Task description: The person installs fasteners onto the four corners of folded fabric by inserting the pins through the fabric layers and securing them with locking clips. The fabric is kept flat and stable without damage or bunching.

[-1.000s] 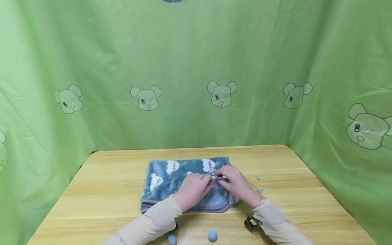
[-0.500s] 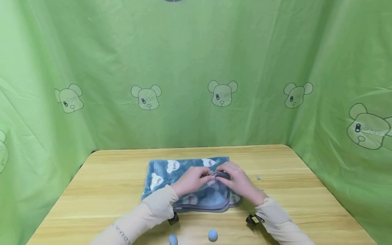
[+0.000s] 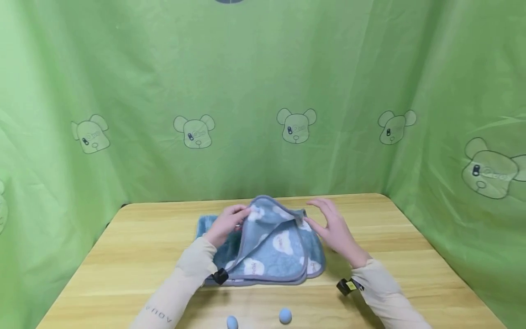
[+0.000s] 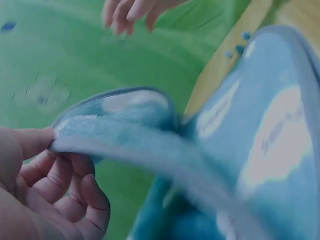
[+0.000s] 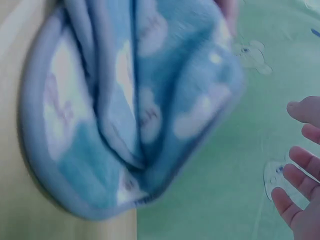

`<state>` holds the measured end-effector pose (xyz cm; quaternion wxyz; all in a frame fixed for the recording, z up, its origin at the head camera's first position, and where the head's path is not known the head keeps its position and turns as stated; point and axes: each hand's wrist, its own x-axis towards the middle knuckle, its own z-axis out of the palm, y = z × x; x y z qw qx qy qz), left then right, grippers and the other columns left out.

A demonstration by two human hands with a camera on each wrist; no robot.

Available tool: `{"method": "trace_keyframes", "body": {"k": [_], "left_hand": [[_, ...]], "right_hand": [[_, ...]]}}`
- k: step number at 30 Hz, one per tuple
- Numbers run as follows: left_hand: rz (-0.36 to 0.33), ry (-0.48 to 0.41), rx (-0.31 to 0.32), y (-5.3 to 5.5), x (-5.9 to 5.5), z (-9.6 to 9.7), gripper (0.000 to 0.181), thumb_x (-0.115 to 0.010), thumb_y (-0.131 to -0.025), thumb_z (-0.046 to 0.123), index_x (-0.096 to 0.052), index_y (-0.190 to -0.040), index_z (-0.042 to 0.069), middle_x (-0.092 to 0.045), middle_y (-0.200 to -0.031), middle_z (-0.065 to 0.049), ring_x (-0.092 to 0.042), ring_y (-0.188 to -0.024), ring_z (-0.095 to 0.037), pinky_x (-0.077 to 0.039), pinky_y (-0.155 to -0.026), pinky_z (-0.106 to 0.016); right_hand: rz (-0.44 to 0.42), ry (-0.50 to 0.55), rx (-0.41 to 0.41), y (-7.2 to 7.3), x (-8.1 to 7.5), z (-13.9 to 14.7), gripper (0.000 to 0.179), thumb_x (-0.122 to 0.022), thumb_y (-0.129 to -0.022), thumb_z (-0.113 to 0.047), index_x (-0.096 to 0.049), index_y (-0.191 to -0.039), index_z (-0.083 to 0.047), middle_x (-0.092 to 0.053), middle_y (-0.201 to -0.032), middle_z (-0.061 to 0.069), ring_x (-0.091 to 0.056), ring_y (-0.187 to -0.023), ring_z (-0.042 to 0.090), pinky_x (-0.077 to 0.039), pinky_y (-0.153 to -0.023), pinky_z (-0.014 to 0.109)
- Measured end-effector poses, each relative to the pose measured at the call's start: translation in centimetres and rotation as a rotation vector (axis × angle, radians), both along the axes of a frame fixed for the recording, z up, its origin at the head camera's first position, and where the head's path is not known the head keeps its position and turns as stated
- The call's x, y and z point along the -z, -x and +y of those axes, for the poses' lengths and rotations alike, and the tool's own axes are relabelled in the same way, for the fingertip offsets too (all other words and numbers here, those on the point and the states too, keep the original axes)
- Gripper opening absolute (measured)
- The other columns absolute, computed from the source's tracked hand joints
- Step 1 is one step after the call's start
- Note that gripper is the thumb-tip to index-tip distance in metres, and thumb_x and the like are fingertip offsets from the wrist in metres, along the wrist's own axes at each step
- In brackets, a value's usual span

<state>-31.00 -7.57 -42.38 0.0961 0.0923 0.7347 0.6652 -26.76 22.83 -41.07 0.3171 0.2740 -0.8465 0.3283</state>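
A folded blue fleece blanket [image 3: 283, 267] with white bear-shaped patches and a grey bound edge lies on the wooden table. My left hand [image 3: 228, 221] pinches the edge of its top layer between thumb and index finger, and that layer stands raised above the rest. In the left wrist view, the fold hangs in a curve from the left hand [image 4: 50, 190]. My right hand [image 3: 334, 228] is at the blanket's far right, fingers spread and extended. The right wrist view shows the right hand [image 5: 307, 185] apart from the cloth and holding nothing.
Two light blue balls, one round [image 3: 285, 315] and one egg-like [image 3: 232, 322], lie near the table's front edge. Small blue pieces [image 4: 246, 35] lie on the table [image 3: 394, 256] beyond the blanket. A green curtain [image 3: 255, 91] with bear outlines stands behind and beside the table.
Both hands were together at the blanket's edge. The left has moved left and away, lifting the top layer; the right has let go and moved slightly right, fingers spreading.
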Motion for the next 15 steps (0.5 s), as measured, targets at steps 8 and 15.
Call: {"method": "trace_keyframes", "body": {"k": [8, 15], "left_hand": [[-0.18, 0.039, -0.008, 1.2, 3.3, -4.1, 0.019, -0.056, -0.097, 0.013, -0.058, -0.107, -0.003, -0.056, -0.071, 0.004, -0.055, -0.063, -0.007, -0.047, -0.058, -0.022], [-0.195, 0.135, 0.053, 0.8, 2.9, -5.6, 0.029, -0.057, -0.097, 0.013, -0.057, -0.116, -0.008, -0.06, -0.072, 0.002, -0.057, -0.061, -0.005, -0.048, -0.055, -0.019]], "right_hand": [[-0.058, 0.02, 0.077, 0.2, -0.3, 2.8, 0.043, -0.073, -0.083, -0.004, -0.059, -0.124, -0.003, -0.059, -0.124, 0.015, -0.052, -0.113, 0.027, -0.043, -0.094, 0.042], [-0.061, 0.012, 0.138, 0.7, -0.3, 5.0, 0.039, -0.072, -0.084, -0.005, -0.061, -0.121, -0.003, -0.061, -0.12, 0.015, -0.054, -0.108, 0.026, -0.041, -0.089, 0.026]]}}
